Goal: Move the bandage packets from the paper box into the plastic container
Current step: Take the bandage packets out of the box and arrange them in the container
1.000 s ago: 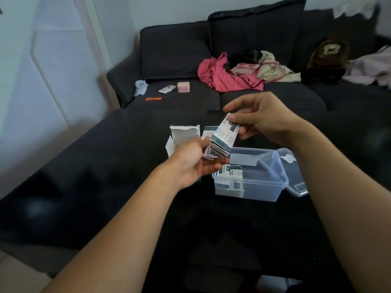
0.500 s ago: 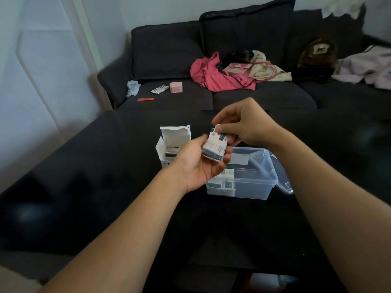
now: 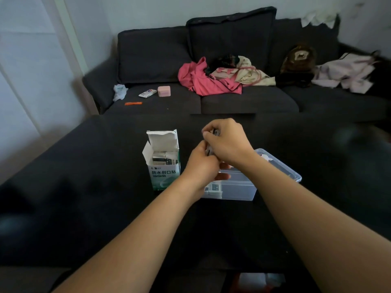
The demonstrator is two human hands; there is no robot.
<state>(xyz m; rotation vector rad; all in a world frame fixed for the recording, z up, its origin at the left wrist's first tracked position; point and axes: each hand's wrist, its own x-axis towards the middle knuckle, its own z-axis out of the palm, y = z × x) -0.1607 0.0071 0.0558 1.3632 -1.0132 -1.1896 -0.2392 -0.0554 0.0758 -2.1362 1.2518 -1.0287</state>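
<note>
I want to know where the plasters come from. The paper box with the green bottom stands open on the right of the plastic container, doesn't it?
Not quite. In the head view the paper box does stand open, but it is on the left of the plastic container, not the right. The two hands are over the container.

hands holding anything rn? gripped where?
Both: left hand and right hand grip a small stack of bandage packets between them; exact grip hidden.

Paper box point(image 3: 164, 166) just beside container point(image 3: 239, 190)

left hand point(image 3: 201, 166), right hand point(image 3: 227, 142), fingers curled together
</note>
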